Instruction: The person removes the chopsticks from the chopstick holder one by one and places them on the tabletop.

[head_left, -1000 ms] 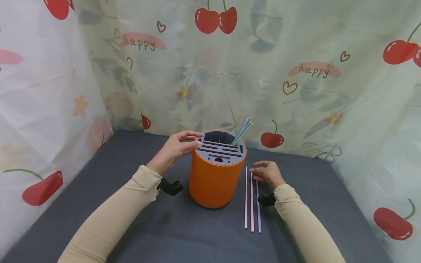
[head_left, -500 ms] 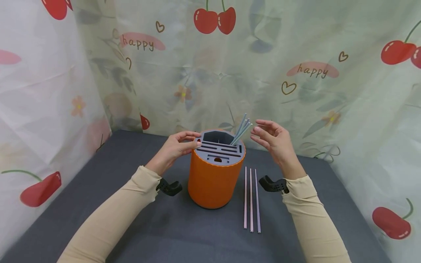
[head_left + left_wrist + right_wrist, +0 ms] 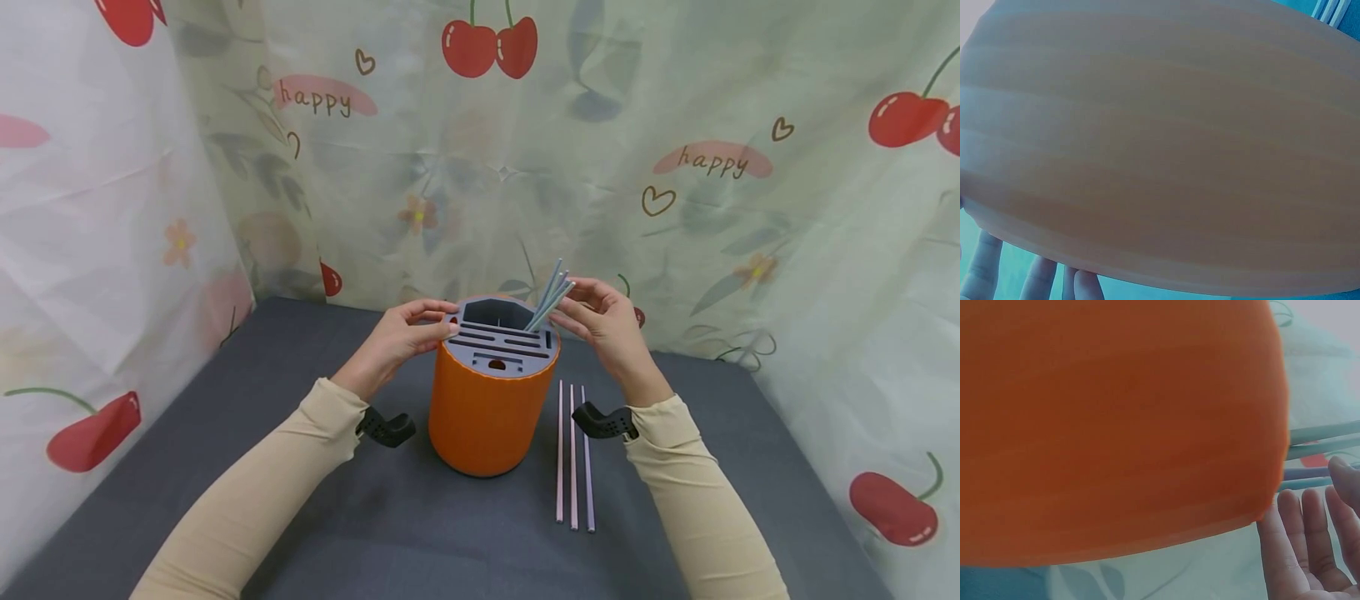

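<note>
An orange cylindrical knife block (image 3: 480,421) with a grey slotted top stands upright on the dark table. My left hand (image 3: 397,337) holds its rim at the left, thumb and fingertips at the top edge. Several thin pale green, blue and purple sticks (image 3: 553,293) lean out of the large opening in the top. Beside them is my right hand (image 3: 609,321), its fingertips right at the sticks. In the right wrist view the fingers (image 3: 1282,550) are mostly straight, and the thumb is apart from them. The block hides much of the left hand in the left wrist view.
Three pinkish and lilac sticks (image 3: 559,467) lie side by side on the dark tabletop (image 3: 420,533), right of the block. A cherry-printed curtain (image 3: 495,167) hangs behind and along both sides.
My right hand has risen from beside the sticks on the table, then moved left to the sticks in the block. The left hand and the block have stayed put.
</note>
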`<action>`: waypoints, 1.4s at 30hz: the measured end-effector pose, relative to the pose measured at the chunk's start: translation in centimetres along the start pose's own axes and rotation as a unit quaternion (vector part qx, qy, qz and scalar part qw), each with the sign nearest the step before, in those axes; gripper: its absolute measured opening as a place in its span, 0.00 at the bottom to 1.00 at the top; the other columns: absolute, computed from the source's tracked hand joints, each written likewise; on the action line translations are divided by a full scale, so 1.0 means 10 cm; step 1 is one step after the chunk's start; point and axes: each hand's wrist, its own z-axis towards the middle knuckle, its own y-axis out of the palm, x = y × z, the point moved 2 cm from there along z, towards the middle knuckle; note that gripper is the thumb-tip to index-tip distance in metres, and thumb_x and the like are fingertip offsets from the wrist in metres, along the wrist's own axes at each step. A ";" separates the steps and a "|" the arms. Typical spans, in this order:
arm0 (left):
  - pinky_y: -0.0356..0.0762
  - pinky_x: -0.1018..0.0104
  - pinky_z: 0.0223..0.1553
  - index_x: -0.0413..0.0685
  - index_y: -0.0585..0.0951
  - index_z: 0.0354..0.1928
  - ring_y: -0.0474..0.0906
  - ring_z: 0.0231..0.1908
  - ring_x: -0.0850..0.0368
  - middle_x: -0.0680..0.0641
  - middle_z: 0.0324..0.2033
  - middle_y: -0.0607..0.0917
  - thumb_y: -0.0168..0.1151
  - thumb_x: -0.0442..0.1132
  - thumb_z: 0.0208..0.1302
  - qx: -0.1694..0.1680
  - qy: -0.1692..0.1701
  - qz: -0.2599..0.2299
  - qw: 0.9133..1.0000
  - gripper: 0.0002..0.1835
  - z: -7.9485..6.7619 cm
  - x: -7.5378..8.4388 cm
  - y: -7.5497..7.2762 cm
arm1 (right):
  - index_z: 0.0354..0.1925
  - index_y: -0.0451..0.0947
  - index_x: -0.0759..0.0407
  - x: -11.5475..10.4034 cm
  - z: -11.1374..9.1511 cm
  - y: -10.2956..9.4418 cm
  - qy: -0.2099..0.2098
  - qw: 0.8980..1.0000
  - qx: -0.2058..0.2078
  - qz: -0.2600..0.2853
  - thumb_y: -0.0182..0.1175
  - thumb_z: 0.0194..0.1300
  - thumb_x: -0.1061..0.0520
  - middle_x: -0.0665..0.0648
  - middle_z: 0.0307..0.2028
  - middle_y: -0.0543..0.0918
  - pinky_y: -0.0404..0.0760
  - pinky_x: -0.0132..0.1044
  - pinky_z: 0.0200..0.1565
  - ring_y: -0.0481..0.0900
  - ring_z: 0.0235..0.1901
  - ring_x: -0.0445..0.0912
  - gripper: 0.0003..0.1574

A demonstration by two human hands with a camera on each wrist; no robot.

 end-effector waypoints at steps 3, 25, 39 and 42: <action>0.72 0.55 0.62 0.50 0.79 0.56 0.73 0.57 0.50 0.46 0.59 0.73 0.68 0.40 0.61 -0.001 0.001 0.001 1.000 0.21 0.00 0.00 0.00 | 0.43 0.79 0.50 0.03 0.03 0.01 0.000 1.000 0.001 -0.010 0.58 0.66 0.68 0.50 0.41 0.79 0.83 0.35 0.47 0.81 0.44 0.41 0.14; 0.72 0.56 0.62 0.51 0.79 0.56 0.75 0.57 0.50 0.46 0.59 0.73 0.67 0.40 0.61 -0.001 0.001 0.003 1.000 0.20 -0.01 0.00 0.01 | 0.39 0.80 0.54 -0.07 0.08 0.06 -0.048 0.998 0.017 -0.046 0.61 0.63 0.68 0.49 0.38 0.83 0.84 0.36 0.43 0.83 0.39 0.40 0.10; 0.73 0.55 0.61 0.52 0.80 0.55 0.74 0.58 0.50 0.47 0.59 0.73 0.68 0.41 0.61 0.007 -0.005 0.008 1.000 0.20 0.00 0.00 0.00 | 0.43 0.77 0.70 -1.33 0.07 -0.16 -0.243 0.955 0.082 0.148 0.65 0.54 0.75 0.61 0.34 0.80 0.86 0.41 0.33 0.84 0.28 0.50 0.16; 0.72 0.55 0.62 0.52 0.80 0.55 0.74 0.58 0.50 0.46 0.59 0.72 0.68 0.40 0.61 0.006 -0.004 0.007 1.000 0.20 0.00 0.00 0.01 | 0.46 0.76 0.69 -1.43 0.03 -0.34 -0.235 0.951 0.118 0.162 0.66 0.53 0.75 0.61 0.33 0.80 0.86 0.41 0.31 0.84 0.27 0.51 0.20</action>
